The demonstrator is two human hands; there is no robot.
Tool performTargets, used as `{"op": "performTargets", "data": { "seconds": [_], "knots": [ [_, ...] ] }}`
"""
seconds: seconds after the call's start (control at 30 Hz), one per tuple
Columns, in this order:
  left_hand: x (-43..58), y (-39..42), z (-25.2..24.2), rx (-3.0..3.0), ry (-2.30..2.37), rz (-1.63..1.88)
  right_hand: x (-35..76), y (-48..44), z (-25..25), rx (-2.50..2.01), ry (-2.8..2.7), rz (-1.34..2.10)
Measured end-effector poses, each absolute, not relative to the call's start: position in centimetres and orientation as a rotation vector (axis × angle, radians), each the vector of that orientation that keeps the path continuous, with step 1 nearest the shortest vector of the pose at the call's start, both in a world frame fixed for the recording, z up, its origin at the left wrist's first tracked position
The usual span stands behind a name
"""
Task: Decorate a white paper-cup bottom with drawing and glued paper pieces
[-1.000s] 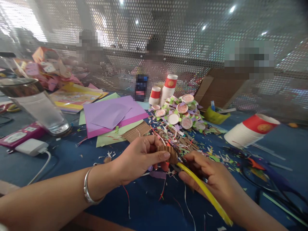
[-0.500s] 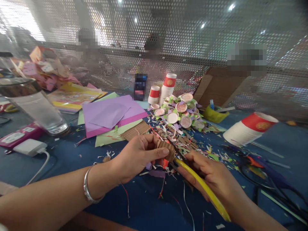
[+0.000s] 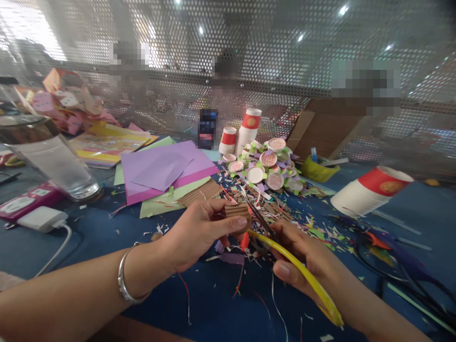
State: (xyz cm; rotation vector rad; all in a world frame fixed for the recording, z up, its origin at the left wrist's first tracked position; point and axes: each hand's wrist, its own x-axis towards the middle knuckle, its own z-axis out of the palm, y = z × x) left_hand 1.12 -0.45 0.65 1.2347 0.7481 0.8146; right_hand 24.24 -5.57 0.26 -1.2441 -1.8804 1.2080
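My left hand [image 3: 199, 230], with a silver bangle at the wrist, pinches a small piece of corrugated cardboard [image 3: 235, 213] between thumb and fingers. My right hand [image 3: 302, 256] is wrapped round dark-bladed scissors [image 3: 262, 219], whose handles are mostly hidden by the fingers. The blades are apart, with the upper one beside the cardboard's right edge. A long, curved yellow strip [image 3: 297, 268] runs from near the cardboard across my right hand to the wrist; how it is held is unclear. Below the cardboard shows a small orange-red piece [image 3: 244, 241].
Paper scraps [image 3: 274, 209] litter the blue table [image 3: 142, 313]. Beyond them are a pile of decorated paper discs [image 3: 255, 175], stacked paper cups [image 3: 370, 190], and purple paper [image 3: 160, 173]. A tilted-looking glass [image 3: 67, 164] and white charger [image 3: 42, 218] are left; a glue gun [image 3: 399, 251] lies right.
My left hand and the cardboard have shifted slightly left, away from the scissors. The scissor blades have spread, and my right thumb has moved into fuller view.
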Motion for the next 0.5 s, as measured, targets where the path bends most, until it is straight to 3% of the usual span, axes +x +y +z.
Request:
{"op": "performTargets", "data": {
  "seconds": [0.17,0.5],
  "knots": [
    [1.18,-0.23,0.19,1.227,0.794,0.774,24.20,-5.52,0.50,-1.215,-1.862,1.301],
    [1.49,-0.61,0.50,1.188,0.725,0.738,24.20,-5.71,0.70,-1.345,-2.038,1.149]
  ]
}}
